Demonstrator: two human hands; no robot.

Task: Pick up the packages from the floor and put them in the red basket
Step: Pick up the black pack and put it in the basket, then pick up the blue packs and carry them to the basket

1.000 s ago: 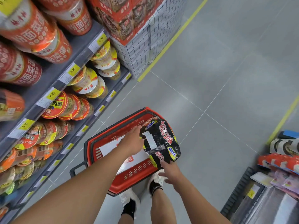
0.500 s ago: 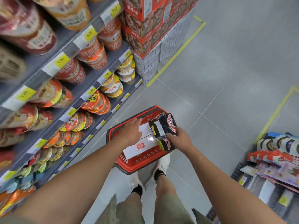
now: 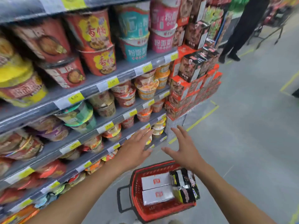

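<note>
The red basket stands on the grey floor at the bottom centre. Inside it lie two white boxes and, on their right, a black noodle package. My left hand and my right hand hover above the basket's far end, both with fingers spread and nothing in them. No package shows on the visible floor.
Shelves packed with cup and bowl noodles fill the left side, close to my left arm. A stack of orange and black boxes stands beyond them. A person in dark trousers stands at the far right. Yellow floor lines mark the aisle.
My right hand has let go of the black package, which now lies in the basket. Both hands have risen, and my view has tilted up towards the shelves.
</note>
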